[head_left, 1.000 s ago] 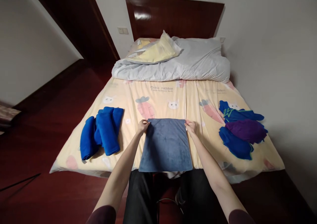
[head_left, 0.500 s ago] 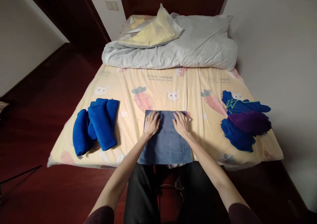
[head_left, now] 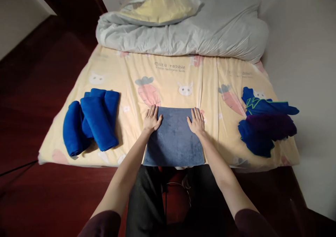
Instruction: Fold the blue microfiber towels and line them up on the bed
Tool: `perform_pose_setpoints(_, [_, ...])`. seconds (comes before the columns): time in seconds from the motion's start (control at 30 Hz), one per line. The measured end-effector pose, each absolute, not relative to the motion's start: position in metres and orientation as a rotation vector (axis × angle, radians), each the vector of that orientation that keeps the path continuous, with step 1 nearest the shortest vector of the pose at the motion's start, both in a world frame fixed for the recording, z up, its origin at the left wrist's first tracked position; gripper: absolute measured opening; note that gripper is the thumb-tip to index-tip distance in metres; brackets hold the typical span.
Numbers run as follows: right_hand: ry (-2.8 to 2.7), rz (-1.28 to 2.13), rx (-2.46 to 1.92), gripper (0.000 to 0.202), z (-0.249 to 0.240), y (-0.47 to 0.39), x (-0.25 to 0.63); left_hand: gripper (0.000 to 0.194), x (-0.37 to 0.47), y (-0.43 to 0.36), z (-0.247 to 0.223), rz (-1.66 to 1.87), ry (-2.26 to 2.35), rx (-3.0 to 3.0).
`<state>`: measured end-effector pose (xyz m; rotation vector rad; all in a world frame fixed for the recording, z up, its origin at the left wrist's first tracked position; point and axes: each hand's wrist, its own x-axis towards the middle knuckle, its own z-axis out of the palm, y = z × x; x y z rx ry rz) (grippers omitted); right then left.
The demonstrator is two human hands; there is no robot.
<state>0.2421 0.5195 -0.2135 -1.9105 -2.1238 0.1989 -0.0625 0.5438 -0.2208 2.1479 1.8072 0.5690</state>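
A grey-blue towel [head_left: 174, 139] lies flat at the bed's near edge. My left hand [head_left: 152, 119] rests on its upper left edge, fingers pointing away from me and thumb apart. On the upper right edge lies my right hand [head_left: 196, 121], palm down, its fingers spread. Neither hand holds anything. Several rolled blue cloths [head_left: 98, 121] are piled to the left. Off to the right, crumpled blue cloths [head_left: 257, 141] sit in a heap with a purple cloth [head_left: 273, 126].
The bed [head_left: 173, 76] has a yellow cover printed with carrots and rabbits. Across its far part lie a folded grey quilt [head_left: 157, 41] and a yellow pillow [head_left: 165, 4]. A wall [head_left: 304, 90] runs along the right side.
Both hands have shifted outward to the towel's side edges, the left one clearly more. The view has tipped down and come closer to the bed.
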Motion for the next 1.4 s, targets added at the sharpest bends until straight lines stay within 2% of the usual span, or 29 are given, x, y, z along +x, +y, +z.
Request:
perform_pose_setpoints(0.4, [-2.058,0.162,-1.978,0.071,-0.233,0.547,0.246,0.077,-0.065,0.553,-0.232,0.574,1.819,2.141])
perform_pose_setpoints(0.63, [-2.064,0.197,-1.997,0.066,-0.191,0.537,0.215,0.074,-0.028,0.522,-0.197,0.478,1.874,2.152])
perform_pose_setpoints(0.83, [-2.37,0.32,-1.578,0.067,-0.18,0.436,0.194,0.066,-0.028,0.425,-0.194,0.453,1.609,2.287])
perform_pose_setpoints(1.07, [-2.21,0.308,-1.837,0.064,-0.196,0.325,0.258,0.065,-0.091,0.307,-0.209,0.511,1.667,2.204])
perform_pose_setpoints(1.4, [-2.128,0.31,-1.913,0.064,-0.199,0.262,0.278,0.068,-0.097,0.238,-0.209,0.488,1.839,2.044])
